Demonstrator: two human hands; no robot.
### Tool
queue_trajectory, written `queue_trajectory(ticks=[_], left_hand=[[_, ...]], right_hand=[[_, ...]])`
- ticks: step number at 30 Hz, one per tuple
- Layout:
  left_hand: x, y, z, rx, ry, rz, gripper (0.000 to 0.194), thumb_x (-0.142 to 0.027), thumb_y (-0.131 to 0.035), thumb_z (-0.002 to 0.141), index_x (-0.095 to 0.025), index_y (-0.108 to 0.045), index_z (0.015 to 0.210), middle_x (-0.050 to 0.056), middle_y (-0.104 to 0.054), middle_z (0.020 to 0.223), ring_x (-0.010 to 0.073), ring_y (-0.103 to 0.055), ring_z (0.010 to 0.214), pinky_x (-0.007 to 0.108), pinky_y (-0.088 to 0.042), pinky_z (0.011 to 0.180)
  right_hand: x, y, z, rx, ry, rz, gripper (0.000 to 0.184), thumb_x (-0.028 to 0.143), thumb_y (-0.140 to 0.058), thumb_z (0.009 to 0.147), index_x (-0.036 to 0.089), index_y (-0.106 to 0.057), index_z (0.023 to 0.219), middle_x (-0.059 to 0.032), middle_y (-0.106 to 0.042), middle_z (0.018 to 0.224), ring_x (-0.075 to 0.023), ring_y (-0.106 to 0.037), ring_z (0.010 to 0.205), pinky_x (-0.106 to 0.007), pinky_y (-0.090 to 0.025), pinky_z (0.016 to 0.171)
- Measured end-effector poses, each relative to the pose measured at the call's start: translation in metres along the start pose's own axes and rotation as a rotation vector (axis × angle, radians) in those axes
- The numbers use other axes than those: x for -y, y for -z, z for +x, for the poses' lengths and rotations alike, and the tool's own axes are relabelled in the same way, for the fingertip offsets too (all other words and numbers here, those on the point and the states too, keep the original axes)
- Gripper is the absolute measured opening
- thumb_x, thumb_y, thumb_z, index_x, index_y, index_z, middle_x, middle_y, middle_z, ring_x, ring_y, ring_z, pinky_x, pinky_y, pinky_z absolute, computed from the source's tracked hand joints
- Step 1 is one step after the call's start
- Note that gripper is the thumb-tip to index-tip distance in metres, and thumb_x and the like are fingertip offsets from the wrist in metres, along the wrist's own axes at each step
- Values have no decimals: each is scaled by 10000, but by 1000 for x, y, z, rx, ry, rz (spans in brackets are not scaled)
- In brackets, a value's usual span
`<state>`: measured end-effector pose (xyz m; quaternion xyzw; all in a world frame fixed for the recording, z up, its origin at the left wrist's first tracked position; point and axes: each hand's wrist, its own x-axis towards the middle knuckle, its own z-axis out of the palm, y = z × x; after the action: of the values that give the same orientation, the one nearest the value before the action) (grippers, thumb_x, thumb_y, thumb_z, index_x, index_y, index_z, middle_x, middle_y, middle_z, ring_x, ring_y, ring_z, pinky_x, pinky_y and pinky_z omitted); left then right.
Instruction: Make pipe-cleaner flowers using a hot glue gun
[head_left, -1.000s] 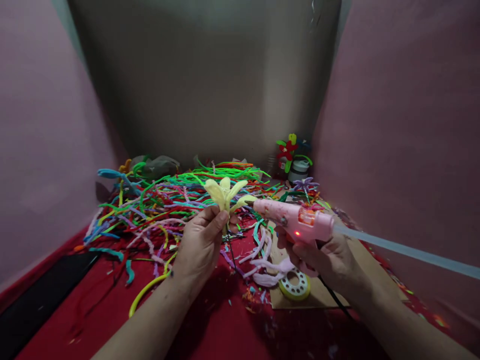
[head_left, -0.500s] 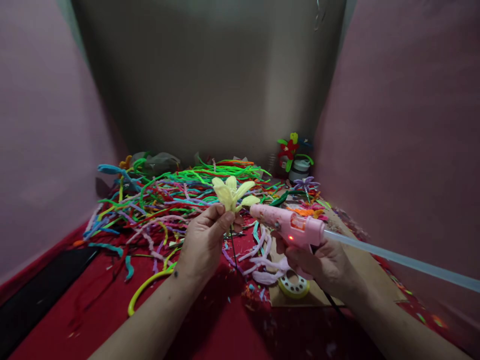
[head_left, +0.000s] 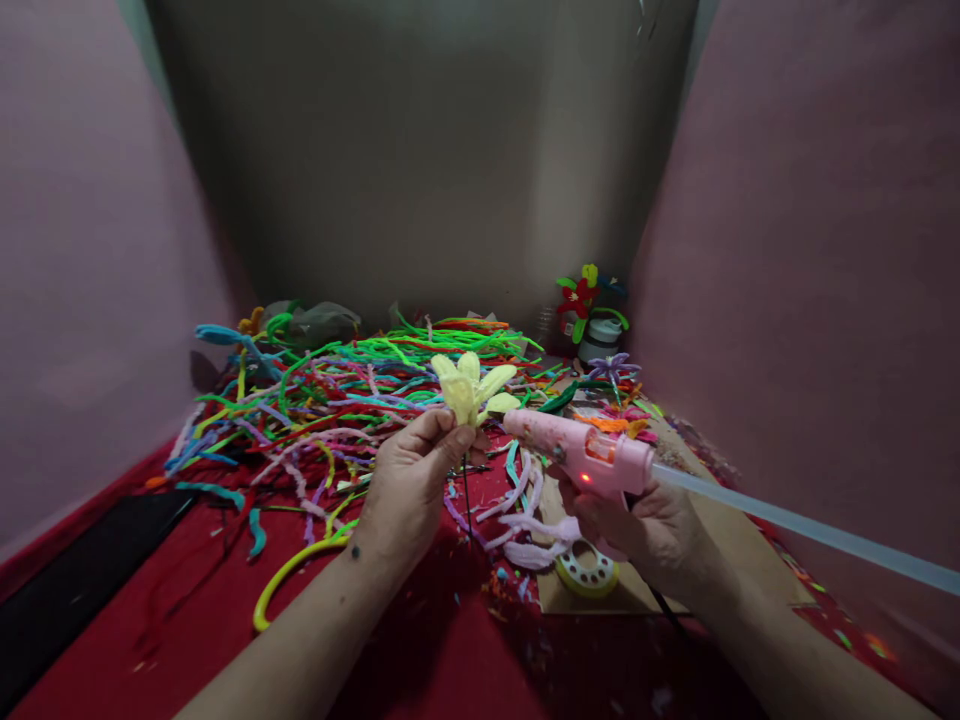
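My left hand pinches the base of a pale yellow pipe-cleaner flower, held upright above the red table, a thin dark wire stem hanging below it. My right hand grips a pink hot-glue gun with a red light lit. The gun's nozzle points left at the flower's base, almost touching a petal. A long clear glue stick juts from the gun's back to the right.
A tangled heap of coloured pipe cleaners covers the red cloth behind my hands. A cardboard sheet with a tape roll lies under my right hand. Finished flowers in a small jar stand at the back right. Pink walls close both sides.
The flower and my left hand have shifted slightly right. The glue gun has moved left and down, its nozzle coming closer under the petals.
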<state>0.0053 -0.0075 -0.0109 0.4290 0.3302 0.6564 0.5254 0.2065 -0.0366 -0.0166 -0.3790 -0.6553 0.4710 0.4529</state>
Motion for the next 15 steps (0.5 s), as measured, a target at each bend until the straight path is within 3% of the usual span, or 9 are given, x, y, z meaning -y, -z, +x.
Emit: queue_trajectory(ticks=[9,15], left_hand=[[-1,-2,-1,-18,9,36,176,-237,-737,645,-169,-579,681,-18,-630,634,97,-560,575,224,-441,602],[-2,-2,-2,-17,7,35,172,-228,-737,646,-168,-578,677,-27,-618,628,95,-557,572,223,-443,602]], right_hand=[[-4,1,-1,31,-60,20,403,418,-596,785,246,-612,1149,-73,-662,835,-175,-550,632,-261,-425,503],[-2,0,0,21,-43,31,468,401,-587,797,232,-549,1232,-80,-659,944,-190,-576,708,-264,-453,541]])
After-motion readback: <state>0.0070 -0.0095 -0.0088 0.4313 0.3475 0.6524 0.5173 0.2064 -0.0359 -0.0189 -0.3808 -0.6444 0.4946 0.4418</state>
